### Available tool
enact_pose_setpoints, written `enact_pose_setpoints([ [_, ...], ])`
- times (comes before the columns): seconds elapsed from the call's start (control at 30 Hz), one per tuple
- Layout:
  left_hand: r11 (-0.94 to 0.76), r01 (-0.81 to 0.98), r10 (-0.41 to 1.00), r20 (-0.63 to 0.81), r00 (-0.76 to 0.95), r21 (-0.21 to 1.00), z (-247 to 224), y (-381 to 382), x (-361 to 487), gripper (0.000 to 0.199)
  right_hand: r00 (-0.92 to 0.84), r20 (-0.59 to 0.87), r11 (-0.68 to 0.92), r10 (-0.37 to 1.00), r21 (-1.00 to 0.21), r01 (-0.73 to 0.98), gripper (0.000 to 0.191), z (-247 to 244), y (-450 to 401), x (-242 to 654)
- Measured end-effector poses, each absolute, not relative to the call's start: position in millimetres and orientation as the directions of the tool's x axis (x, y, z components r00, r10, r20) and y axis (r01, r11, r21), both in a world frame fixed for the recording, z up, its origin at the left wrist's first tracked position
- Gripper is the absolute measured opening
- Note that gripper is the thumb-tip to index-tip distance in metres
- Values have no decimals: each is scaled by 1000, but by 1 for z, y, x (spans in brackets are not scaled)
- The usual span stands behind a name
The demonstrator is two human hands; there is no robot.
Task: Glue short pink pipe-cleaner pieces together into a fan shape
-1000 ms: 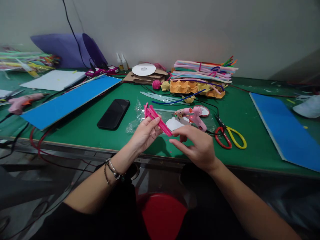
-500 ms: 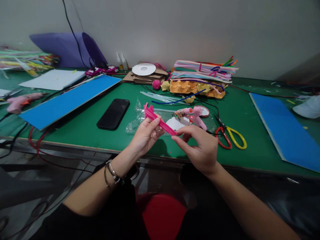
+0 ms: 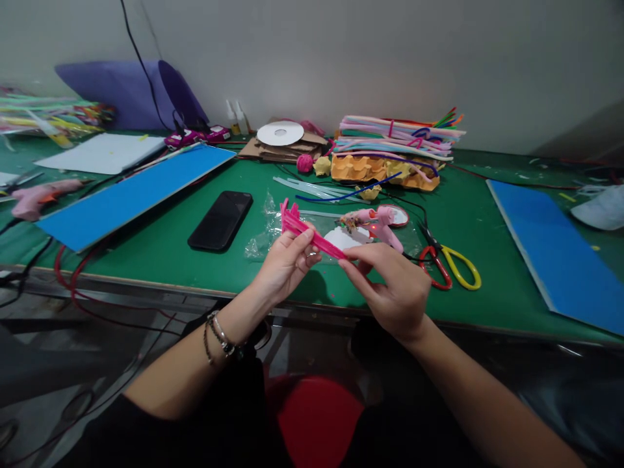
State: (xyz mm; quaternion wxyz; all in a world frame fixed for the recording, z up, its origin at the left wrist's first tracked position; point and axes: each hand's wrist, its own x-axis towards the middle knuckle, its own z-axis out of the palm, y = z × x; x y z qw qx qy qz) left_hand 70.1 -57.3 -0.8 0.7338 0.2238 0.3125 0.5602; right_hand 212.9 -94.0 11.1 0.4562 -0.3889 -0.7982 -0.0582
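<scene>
A thin bundle of bright pink pipe cleaners [image 3: 327, 246] slants across the space between my hands, above the near part of the table. My left hand [image 3: 288, 261] pinches its middle between thumb and fingers, and several loose ends fan out past it at the upper left. At the lower right tip, the thumb and forefinger of my right hand [image 3: 390, 286] are closed on the bundle. Just behind lie a pink glue gun [image 3: 383, 224] with a dirty nozzle, a white piece [image 3: 344, 238] and a crumpled clear plastic bag [image 3: 260, 244].
Scissors [image 3: 462, 268] with red and yellow handles lie right of my right hand. A black phone [image 3: 220, 221] rests at left. Blue boards [image 3: 141, 192] flank both sides. Behind are glue sticks [image 3: 312, 190], an egg carton [image 3: 358, 169] under bundled pipe cleaners [image 3: 370, 129], and a white disc [image 3: 280, 133].
My right hand has shifted slightly right and up along the pink bundle's tip, and the bundle there looks narrower. My left hand keeps its hold in nearly the same place.
</scene>
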Motion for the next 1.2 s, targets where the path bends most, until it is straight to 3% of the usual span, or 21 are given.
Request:
enact_pose_setpoints([
  [0.57, 309, -716, 950, -234, 206, 626, -2, -57, 69, 10, -298, 783, 710, 546, -244, 660, 10, 13, -95, 214],
  [1.2, 304, -691, 953, -219, 211, 656, -4, -57, 68, 3, -329, 750, 740, 573, -301, 602, 13, 14, -94, 215],
])
